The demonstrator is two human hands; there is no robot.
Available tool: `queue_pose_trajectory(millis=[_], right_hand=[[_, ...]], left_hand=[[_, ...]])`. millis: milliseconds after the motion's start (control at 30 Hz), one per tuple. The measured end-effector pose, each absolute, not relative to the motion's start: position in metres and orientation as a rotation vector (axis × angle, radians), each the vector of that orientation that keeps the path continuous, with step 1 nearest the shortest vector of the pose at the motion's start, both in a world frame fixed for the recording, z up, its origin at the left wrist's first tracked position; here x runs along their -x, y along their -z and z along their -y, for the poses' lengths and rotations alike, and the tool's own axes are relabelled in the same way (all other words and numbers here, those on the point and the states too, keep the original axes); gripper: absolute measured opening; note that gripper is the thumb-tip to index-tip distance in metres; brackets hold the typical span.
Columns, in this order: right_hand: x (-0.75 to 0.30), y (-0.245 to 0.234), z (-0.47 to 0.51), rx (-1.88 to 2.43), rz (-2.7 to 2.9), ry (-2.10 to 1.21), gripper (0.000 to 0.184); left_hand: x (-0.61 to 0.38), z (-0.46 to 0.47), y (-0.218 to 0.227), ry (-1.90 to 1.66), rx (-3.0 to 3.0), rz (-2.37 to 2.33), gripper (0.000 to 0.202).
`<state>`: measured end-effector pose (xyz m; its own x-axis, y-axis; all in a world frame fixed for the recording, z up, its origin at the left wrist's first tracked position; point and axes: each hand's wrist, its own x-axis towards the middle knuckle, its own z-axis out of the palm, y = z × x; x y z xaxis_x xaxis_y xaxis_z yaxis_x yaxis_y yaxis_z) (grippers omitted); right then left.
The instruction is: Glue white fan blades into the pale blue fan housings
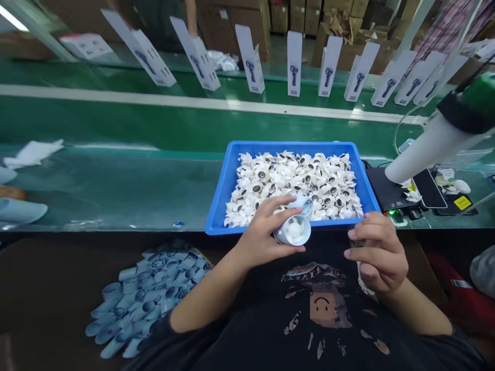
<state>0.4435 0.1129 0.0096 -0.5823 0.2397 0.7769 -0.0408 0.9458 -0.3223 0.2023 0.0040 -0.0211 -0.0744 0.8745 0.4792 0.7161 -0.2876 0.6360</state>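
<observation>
My left hand (266,226) is closed around a light blue plastic fan housing (281,234), whose round opening faces me. A white fan impeller (296,230) sits inside that opening. Another light blue cylindrical part (305,205) shows just above it, under my fingers; whether the two are joined I cannot tell. Off to the right, my right hand (377,252) hovers before my chest, its fingers loosely curled and apart, with nothing visible between them. Behind both hands, a blue tray (218,193) holds a heap of white impellers (286,178) with dark round centres.
Many light blue housings (150,293) lie piled below the bench edge at left. Several printed white boxes (294,64) stand along the far green belt (154,123). Right of the tray are a black device (386,190) and a thick white tube (429,144).
</observation>
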Motion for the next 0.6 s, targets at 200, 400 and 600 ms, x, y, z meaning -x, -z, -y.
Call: queue_pose_trajectory(millis=[200,400,600], right_hand=[[-0.456,0.02,-0.116,0.241,2.197,-0.52,0.019],[-0.455,0.043,-0.102,0.264,2.116,-0.603,0.02],[-0.469,0.046,-0.095,0.312,2.156,-0.557,0.029]], left_hand=[[-0.131,-0.049,-0.025,-0.966,-1.808,-2.164,0.053],[-0.089,-0.167,-0.04,-0.735,-1.378,-2.583,0.046],[-0.087,-0.227,-0.015,-0.491,-1.344,-2.56,0.039]])
